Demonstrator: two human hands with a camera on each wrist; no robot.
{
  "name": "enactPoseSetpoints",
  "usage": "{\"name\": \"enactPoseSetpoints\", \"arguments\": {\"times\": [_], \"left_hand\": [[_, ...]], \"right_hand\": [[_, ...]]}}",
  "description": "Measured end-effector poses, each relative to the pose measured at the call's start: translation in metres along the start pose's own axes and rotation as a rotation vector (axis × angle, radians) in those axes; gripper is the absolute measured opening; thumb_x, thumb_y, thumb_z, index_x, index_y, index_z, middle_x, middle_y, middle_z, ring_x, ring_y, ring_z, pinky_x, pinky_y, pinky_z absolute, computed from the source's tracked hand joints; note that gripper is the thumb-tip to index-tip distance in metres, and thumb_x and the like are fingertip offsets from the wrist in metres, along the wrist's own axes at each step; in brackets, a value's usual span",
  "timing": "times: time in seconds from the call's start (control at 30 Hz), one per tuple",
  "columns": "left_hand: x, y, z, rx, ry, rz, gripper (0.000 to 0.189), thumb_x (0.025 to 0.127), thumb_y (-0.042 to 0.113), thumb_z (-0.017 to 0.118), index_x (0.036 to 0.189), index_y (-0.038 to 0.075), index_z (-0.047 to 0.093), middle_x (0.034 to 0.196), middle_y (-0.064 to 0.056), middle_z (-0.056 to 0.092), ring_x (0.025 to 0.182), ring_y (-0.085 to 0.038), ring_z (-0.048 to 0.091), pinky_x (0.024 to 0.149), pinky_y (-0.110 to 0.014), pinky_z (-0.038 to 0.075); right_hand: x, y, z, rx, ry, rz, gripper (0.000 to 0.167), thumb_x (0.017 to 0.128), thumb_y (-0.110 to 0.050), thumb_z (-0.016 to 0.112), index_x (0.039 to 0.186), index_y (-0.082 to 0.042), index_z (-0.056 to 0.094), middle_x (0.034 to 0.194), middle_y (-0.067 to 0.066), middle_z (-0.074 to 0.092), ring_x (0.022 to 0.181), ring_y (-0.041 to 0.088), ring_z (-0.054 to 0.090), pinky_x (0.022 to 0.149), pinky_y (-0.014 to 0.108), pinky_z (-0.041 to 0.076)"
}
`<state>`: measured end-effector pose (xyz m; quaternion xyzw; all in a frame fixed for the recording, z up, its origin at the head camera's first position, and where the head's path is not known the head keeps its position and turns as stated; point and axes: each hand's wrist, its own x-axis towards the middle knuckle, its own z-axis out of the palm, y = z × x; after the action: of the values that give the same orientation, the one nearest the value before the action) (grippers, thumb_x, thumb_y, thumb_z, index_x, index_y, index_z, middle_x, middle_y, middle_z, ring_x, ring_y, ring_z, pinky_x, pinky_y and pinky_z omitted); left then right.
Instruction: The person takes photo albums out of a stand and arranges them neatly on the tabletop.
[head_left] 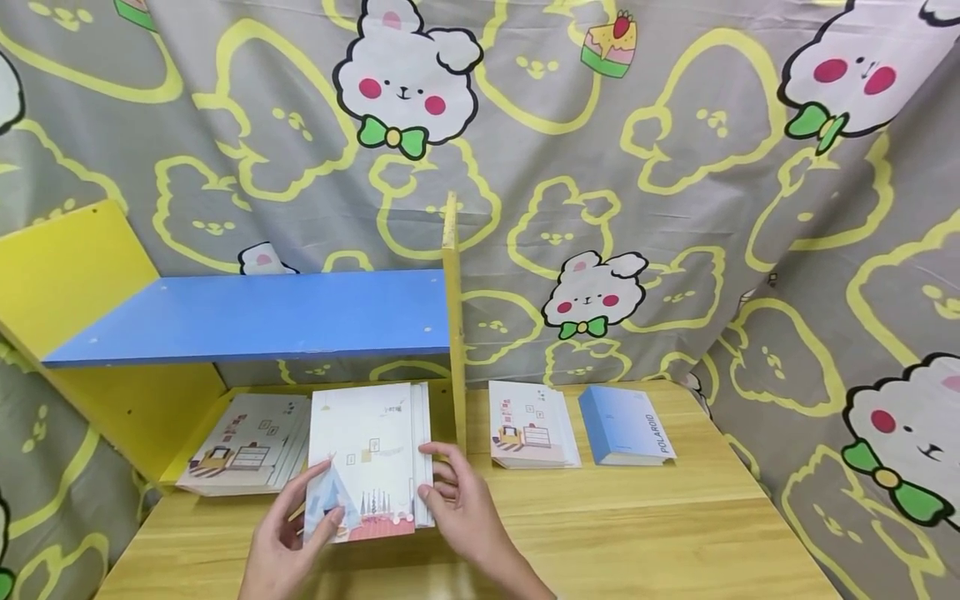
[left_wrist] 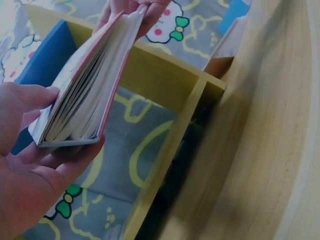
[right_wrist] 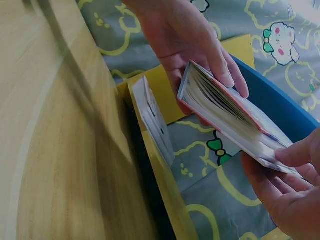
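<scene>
The white book is in both hands, raised above the bench in front of the shelf. Its smooth, rectangular cover carries a pale blue tent-like shape, a pink band along the bottom and small drawn frames; the wrist views show reddish cover edges and a thick block of cream pages, slightly fanned between thin, stiff boards. The left hand is partly closed round the left edge, thumb on the front cover; the right hand pinches the right edge between thumb and fingers. The shelf joins flat yellow panels to a glossy blue board, a similar illustrated book lying in its lower part. The bench has streaky, pale wood grain, and creased grey cloth with yellow outlines hangs behind
</scene>
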<state>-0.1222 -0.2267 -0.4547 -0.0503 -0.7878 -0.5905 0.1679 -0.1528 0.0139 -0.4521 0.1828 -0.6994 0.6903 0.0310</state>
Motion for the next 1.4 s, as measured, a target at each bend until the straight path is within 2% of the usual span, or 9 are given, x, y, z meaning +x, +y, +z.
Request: {"name": "enactPoseSetpoints", "arguments": {"times": [0.3,0.43,0.67,0.87,1.1,1.33,1.4], "left_hand": [[-0.001,0.008,0.004,0.042,0.027,0.03,0.066,0.089,-0.008,0.074,0.148,0.015,0.054,0.135,0.003,0.06,0.092,-0.012,0.072,0.069,-0.03,0.063],[-0.001,0.011,0.005,0.065,0.024,0.078,0.065,0.09,-0.006,0.074,0.148,0.014,0.053,0.142,0.001,0.058,0.098,-0.011,0.071,0.074,-0.027,0.063],[-0.002,0.022,0.009,0.087,0.06,0.097,0.066,0.089,-0.007,0.075,0.147,0.016,0.054,0.143,0.007,0.057,0.106,-0.003,0.066,0.08,-0.022,0.061],[-0.005,0.032,0.015,0.059,0.087,0.136,0.068,0.087,-0.013,0.074,0.147,0.013,0.054,0.146,0.004,0.056,0.104,-0.004,0.068,0.076,-0.023,0.061],[-0.005,0.033,0.016,-0.005,0.023,0.226,0.071,0.086,-0.021,0.068,0.15,0.002,0.047,0.15,0.003,0.053,0.103,-0.008,0.07,0.075,-0.026,0.062],[-0.003,0.036,0.022,-0.046,0.024,0.265,0.074,0.082,-0.025,0.069,0.149,-0.001,0.047,0.143,0.011,0.058,0.098,-0.01,0.071,0.077,-0.027,0.062],[-0.003,0.036,0.025,-0.038,0.032,0.297,0.075,0.081,-0.025,0.07,0.148,-0.002,0.047,0.134,0.007,0.064,0.093,-0.011,0.071,0.074,-0.025,0.062]], "right_hand": [[0.0,-0.008,-0.001,-0.007,-0.021,-0.068,0.05,0.096,0.005,0.062,0.141,-0.015,0.052,0.123,0.013,0.071,0.101,0.017,0.072,0.083,0.03,0.062],[0.0,-0.013,-0.003,-0.012,-0.03,-0.09,0.051,0.095,0.008,0.061,0.141,-0.014,0.051,0.123,0.013,0.071,0.1,0.017,0.072,0.08,0.031,0.063],[-0.002,-0.022,-0.006,-0.03,-0.039,-0.114,0.052,0.097,0.008,0.06,0.141,-0.018,0.05,0.127,0.013,0.069,0.105,0.019,0.071,0.083,0.031,0.062],[-0.006,-0.032,-0.01,-0.061,-0.037,-0.147,0.055,0.097,0.01,0.058,0.141,-0.021,0.049,0.135,0.015,0.065,0.112,0.022,0.069,0.086,0.03,0.061],[-0.009,-0.039,-0.015,-0.091,-0.022,-0.184,0.058,0.096,0.012,0.058,0.142,-0.021,0.049,0.136,0.015,0.064,0.113,0.024,0.069,0.088,0.029,0.06],[-0.011,-0.042,-0.02,-0.079,-0.021,-0.199,0.059,0.096,0.013,0.057,0.143,-0.021,0.048,0.137,0.015,0.063,0.114,0.026,0.068,0.089,0.031,0.06],[-0.011,-0.043,-0.023,-0.081,-0.018,-0.207,0.059,0.096,0.014,0.057,0.143,-0.021,0.048,0.138,0.015,0.063,0.114,0.026,0.068,0.089,0.032,0.06]]}}
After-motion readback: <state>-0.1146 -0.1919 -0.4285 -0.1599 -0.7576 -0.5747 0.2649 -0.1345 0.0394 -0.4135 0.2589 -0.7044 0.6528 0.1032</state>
